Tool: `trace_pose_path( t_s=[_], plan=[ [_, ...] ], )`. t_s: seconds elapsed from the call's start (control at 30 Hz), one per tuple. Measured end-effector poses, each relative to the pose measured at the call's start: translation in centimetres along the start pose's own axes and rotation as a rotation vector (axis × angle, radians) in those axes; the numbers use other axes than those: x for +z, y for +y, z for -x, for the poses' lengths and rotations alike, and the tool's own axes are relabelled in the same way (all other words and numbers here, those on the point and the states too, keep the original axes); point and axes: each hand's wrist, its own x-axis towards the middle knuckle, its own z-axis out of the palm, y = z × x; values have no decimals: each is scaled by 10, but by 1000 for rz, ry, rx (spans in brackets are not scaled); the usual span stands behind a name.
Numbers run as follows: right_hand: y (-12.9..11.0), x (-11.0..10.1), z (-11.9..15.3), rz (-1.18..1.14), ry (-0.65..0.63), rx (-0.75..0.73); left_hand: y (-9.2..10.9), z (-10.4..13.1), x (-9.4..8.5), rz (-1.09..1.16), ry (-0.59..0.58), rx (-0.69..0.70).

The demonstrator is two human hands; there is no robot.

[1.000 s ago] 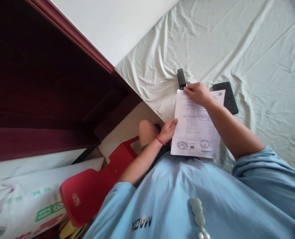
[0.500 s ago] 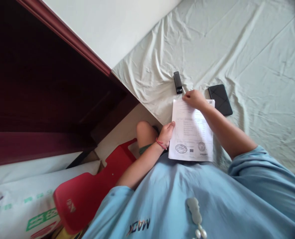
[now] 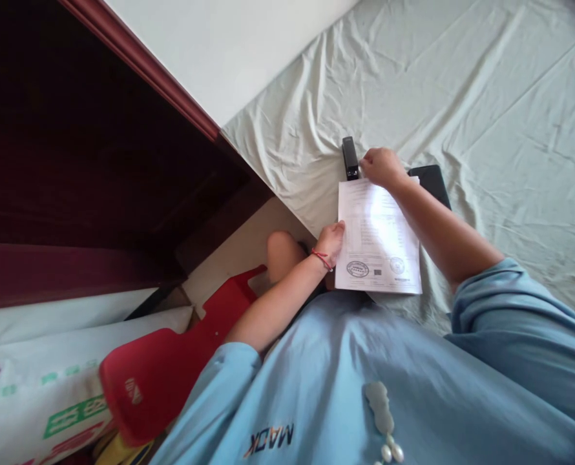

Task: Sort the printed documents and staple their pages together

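A stack of printed white papers (image 3: pixel 378 239) with round and oval stamps lies in front of me at the bed's edge. My left hand (image 3: pixel 331 243), with a red string at the wrist, grips the stack's left edge, thumb on top. Just above the top edge of the papers is my right hand (image 3: pixel 382 166), its fingers curled together beside a black stapler (image 3: pixel 350 158); what they hold, if anything, is hidden. Partly behind my right forearm lies a flat black object (image 3: pixel 431 183).
A pale wrinkled sheet (image 3: pixel 462 97) covers the bed. Dark red furniture (image 3: pixel 142 71) stands at the left, with a red plastic chair (image 3: pixel 171 361) and a white printed sack (image 3: pixel 30 381) below it. My knee (image 3: pixel 283 253) shows near the bed's edge.
The papers and my left hand have shifted away from my body, and the papers now reach the stapler. My right hand has moved up off the papers' top edge, beside the stapler.
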Motion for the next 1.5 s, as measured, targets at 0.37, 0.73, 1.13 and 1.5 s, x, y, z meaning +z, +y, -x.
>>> trace_pose_path(
  t_s=[0.37,0.73,1.13,1.5],
  plan=[
    [-20,13,-71,-113,-18,-97,-7,13,-20,3,-78,52],
    [-46,31,-68,-114,-37,-3,-3,13,-21,19,-78,39],
    [-43,37,-59,-103,-36,-17,-4,9,-23,40,-64,34],
    [-50,40,-49,-103,-19,-21,-6,9,-22,19,-49,33]
  ],
)
